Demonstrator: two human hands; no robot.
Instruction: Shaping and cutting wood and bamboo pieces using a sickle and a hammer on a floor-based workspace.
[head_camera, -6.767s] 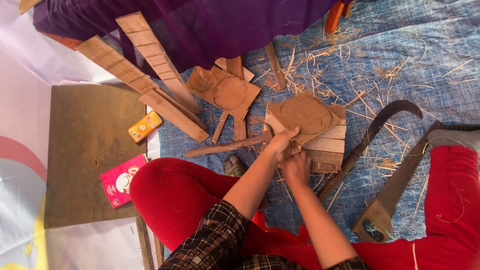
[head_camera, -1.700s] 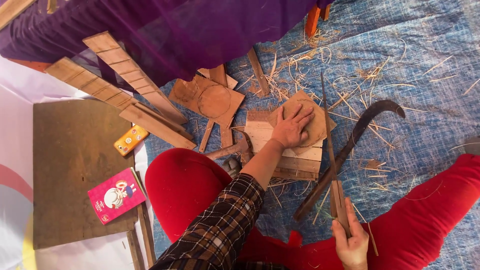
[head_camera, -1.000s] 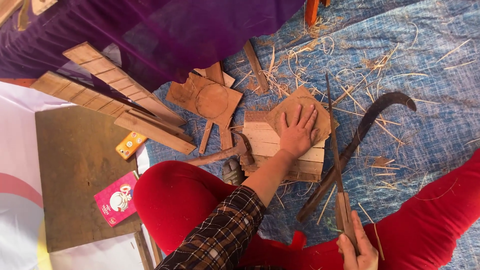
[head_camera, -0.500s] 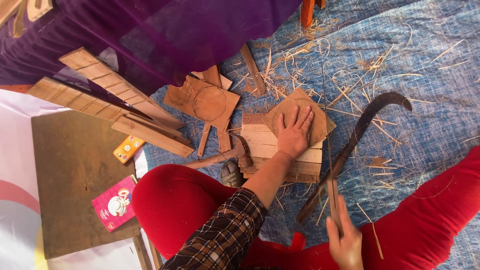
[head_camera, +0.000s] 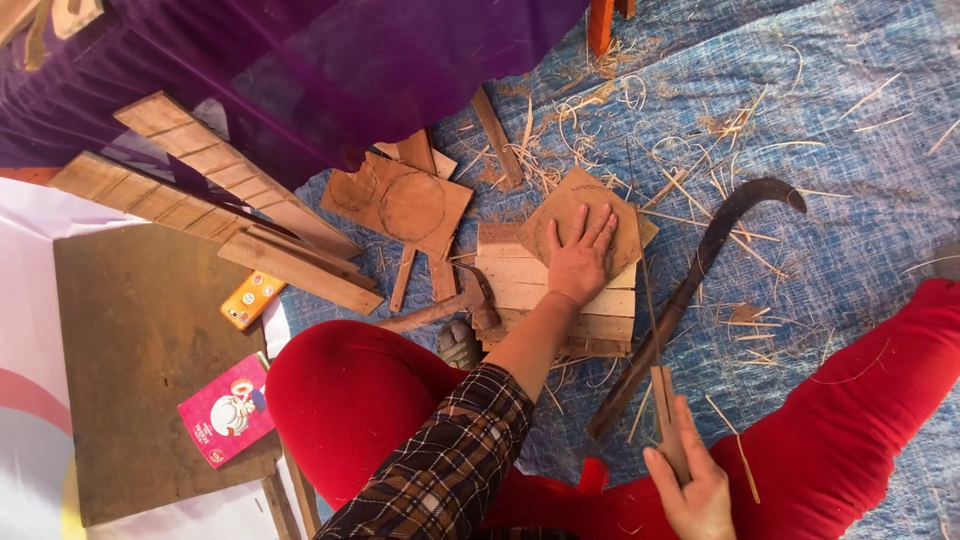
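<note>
Blue mat (head_camera: 850, 150) on the floor, littered with shavings. Left hand (head_camera: 580, 255) lies flat, fingers spread, pinning a thin board (head_camera: 570, 205) on a stack of planks (head_camera: 520, 285) — steadying it. Right hand (head_camera: 690, 490) grips a thin blade (head_camera: 650, 300) by its wooden handle, just beside a sickle (head_camera: 700, 270).

Right hand (head_camera: 692, 490) cut by bottom edge, thin blade (head_camera: 648, 300) barely discernible, plank ends (head_camera: 150, 110) under purple cloth (head_camera: 300, 70)

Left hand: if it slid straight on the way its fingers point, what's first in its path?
The left hand lies flat on a thin wooden piece, fingers pointing up the picture. Past that piece's far edge it would likely meet the loose wood shavings on the blue mat; depth is unclear.
</note>
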